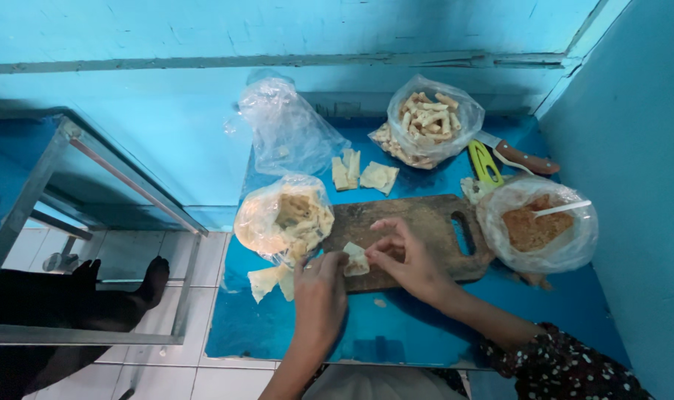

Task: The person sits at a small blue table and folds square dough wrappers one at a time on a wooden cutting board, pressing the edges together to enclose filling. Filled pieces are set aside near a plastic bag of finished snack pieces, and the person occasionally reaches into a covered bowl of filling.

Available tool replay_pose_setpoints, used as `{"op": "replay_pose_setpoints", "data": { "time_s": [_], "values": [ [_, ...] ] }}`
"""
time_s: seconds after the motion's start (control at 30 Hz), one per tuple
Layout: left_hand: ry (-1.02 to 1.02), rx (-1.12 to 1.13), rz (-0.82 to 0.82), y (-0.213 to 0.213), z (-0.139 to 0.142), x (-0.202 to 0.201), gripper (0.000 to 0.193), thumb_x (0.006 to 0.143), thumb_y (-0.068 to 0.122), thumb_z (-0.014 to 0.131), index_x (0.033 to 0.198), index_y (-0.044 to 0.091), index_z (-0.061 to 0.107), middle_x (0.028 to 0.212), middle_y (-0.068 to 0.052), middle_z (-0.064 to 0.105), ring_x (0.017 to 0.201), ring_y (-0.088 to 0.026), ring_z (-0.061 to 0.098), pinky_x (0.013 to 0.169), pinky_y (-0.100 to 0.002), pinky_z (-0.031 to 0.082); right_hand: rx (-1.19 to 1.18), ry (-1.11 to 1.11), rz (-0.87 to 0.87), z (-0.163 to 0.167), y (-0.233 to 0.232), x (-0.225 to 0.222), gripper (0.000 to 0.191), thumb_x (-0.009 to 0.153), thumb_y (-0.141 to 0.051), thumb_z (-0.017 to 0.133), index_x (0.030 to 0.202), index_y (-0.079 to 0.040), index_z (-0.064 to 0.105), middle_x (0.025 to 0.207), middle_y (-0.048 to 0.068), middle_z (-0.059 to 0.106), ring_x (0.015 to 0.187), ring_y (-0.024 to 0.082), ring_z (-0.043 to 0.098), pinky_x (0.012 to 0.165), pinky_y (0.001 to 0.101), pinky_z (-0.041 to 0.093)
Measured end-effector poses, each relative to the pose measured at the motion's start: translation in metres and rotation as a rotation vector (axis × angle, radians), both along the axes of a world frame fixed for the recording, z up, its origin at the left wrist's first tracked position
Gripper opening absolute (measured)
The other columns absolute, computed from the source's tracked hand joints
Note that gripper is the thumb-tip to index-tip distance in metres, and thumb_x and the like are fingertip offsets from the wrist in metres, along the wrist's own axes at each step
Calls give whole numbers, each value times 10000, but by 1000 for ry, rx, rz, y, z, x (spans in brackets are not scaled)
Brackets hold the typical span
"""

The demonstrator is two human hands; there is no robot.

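On the dark wooden cutting board, my left hand and my right hand pinch a small pale folded wrapper piece between their fingertips. Just left of the hands, a clear bag of pale wrapper sheets leans on the board's edge. More loose sheets lie on the blue table by my left wrist.
A bag of reddish-brown filling with a white spoon sits right of the board. A bag of rolled pieces stands at the back, beside a green peeler and a brown-handled knife. An empty clear bag and cut sheets lie behind. A dark animal rests on the tiled floor at left.
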State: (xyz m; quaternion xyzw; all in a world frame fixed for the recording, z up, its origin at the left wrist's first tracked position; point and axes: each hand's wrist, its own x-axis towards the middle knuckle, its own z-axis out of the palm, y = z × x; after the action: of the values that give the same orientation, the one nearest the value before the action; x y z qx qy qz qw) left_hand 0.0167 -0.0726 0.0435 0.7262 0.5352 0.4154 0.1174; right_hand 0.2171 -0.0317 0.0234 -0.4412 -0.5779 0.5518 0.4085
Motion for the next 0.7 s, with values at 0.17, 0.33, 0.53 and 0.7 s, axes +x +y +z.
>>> {"op": "replay_pose_setpoints", "data": {
  "time_s": [0.17,0.33,0.53,0.7],
  "values": [
    [24,49,-15,4,-6,6,143,872,-21,605,991,45,651,893,-141,700,896,-356,667,1022,-534,435,72,-12,-25,-8,-1,-3,442,891,3,714,1282,-72,520,1012,63,717,954,145,720,843,298,583],
    [-5,101,-36,5,-6,10,145,899,-21,621,1040,9,631,946,-178,658,936,-392,636,1026,-545,444,163,-105,-56,-8,-2,-7,384,875,-11,764,1207,-55,577,977,61,710,949,142,729,821,300,592],
    [-65,136,-53,5,-7,10,102,827,-25,664,927,-27,650,1098,-208,607,1057,-405,587,894,-477,485,294,-279,-88,7,-7,-11,351,855,-38,772,1172,-64,624,949,58,720,923,147,742,801,295,606],
    [-41,125,-72,6,-7,10,71,816,-34,654,887,-31,650,1071,-203,600,1043,-406,575,890,-477,481,561,-498,-101,20,-14,-13,377,796,-102,825,1120,-84,633,833,22,757,797,170,754,827,369,524]
  ]
}}
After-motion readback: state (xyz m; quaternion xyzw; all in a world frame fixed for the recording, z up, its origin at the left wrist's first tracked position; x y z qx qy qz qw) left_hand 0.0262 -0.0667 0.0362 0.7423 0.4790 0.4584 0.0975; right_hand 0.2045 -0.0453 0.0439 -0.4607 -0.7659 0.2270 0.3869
